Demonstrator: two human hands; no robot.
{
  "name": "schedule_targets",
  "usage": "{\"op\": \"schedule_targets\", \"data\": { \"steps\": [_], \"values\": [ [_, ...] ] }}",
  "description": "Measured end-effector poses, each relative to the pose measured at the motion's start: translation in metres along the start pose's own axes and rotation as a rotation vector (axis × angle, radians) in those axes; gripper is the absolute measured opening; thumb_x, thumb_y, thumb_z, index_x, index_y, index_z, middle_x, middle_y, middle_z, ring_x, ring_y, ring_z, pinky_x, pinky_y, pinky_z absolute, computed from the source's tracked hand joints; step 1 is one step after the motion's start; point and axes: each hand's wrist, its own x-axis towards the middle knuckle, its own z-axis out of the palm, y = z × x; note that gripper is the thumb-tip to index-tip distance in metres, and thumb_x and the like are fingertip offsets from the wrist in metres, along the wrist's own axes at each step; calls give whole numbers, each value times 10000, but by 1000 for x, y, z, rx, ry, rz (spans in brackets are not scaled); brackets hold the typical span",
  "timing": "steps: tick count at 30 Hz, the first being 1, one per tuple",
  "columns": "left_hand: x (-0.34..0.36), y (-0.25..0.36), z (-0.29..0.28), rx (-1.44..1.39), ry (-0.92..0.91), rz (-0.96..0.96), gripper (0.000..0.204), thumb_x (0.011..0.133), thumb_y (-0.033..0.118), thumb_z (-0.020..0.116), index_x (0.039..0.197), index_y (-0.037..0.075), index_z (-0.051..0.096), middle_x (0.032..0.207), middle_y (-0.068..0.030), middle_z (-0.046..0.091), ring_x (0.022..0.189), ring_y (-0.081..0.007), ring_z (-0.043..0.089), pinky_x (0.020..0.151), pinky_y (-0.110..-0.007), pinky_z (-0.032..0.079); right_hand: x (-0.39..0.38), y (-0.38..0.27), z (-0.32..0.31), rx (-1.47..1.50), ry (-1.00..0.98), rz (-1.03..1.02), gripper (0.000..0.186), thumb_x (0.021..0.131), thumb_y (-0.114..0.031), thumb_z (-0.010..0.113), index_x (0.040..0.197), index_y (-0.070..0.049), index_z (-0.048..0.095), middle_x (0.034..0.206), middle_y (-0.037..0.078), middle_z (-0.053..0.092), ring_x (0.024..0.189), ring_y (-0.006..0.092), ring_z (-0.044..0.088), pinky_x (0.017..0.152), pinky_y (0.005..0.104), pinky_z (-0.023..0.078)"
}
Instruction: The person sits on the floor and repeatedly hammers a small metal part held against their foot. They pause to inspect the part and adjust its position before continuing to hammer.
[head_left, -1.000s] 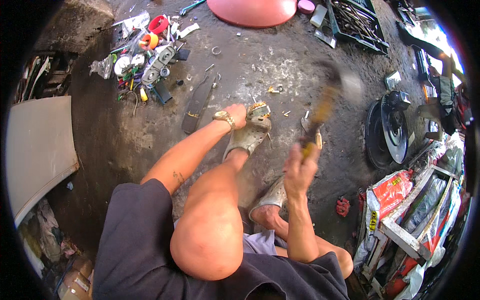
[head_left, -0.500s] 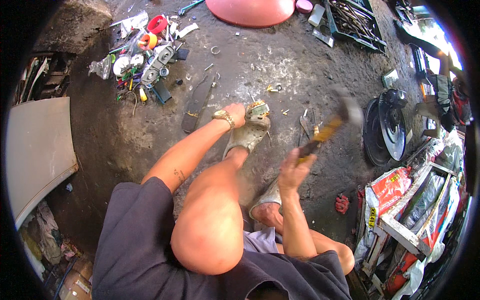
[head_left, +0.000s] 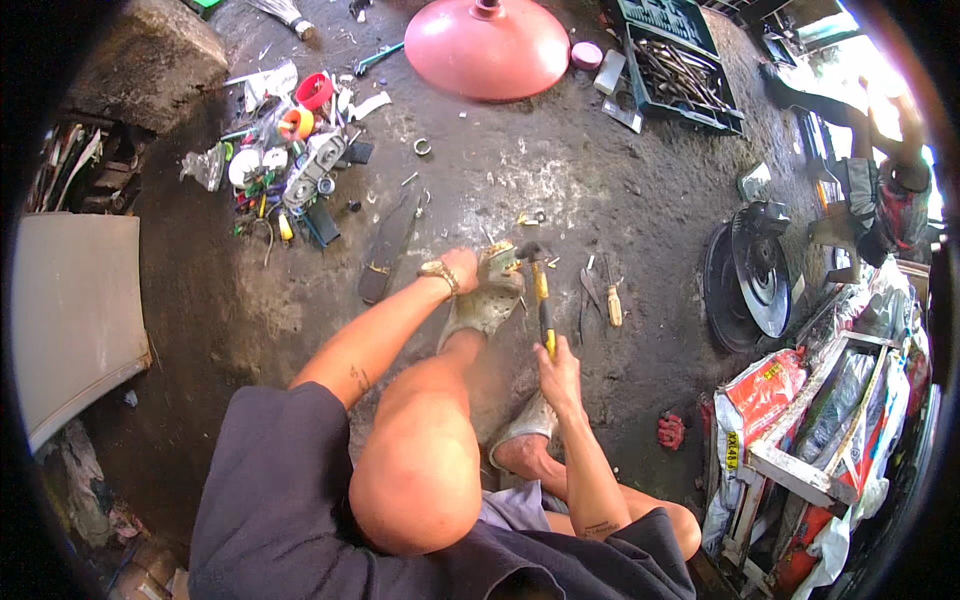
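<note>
My left hand (head_left: pixel 461 270), closed on something I cannot make out, rests beside a small yellowish-and-metal piece (head_left: pixel 499 258) at the toe of my left clog (head_left: pixel 485 305). My right hand (head_left: pixel 556 370) grips a yellow-and-black hammer (head_left: pixel 542 300), whose dark head is down against or just beside that piece; which, I cannot tell. Right of the hammer lie pliers (head_left: pixel 589 292) and a yellow-handled screwdriver (head_left: pixel 614 304). A long dark flat piece (head_left: pixel 390 245) lies left of my left hand, and small bits are scattered around.
A pile of mixed parts (head_left: pixel 300 170) lies upper left; a pink dome (head_left: pixel 485 55) and tool case (head_left: pixel 680 90) are at the top. Black discs (head_left: pixel 740 275) and a white frame with bags (head_left: pixel 790 470) stand right. A pale panel (head_left: pixel 75 310) is at left.
The hammer in my right hand has swung from raised at the right down and leftward to the piece at my left clog. The view has shifted slightly, showing more of the pink dome.
</note>
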Motion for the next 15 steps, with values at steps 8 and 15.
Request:
{"op": "schedule_targets", "data": {
  "steps": [8,15],
  "values": [
    [41,-26,-18,26,-333,112,312,791,205,671,983,-31,736,884,-163,744,754,-291,712,654,-416,562,-10,33,-1,141,155,97,342,985,-336,614,1041,-9,535,761,215,644,724,388,655,665,475,479],
    [51,-36,-34,-325,-652,6,142,799,159,655,706,75,588,585,-41,551,464,-165,506,420,-355,389,-20,53,9,168,117,145,350,978,-343,633,1025,-9,544,753,197,630,703,346,633,661,464,474]
  ]
}}
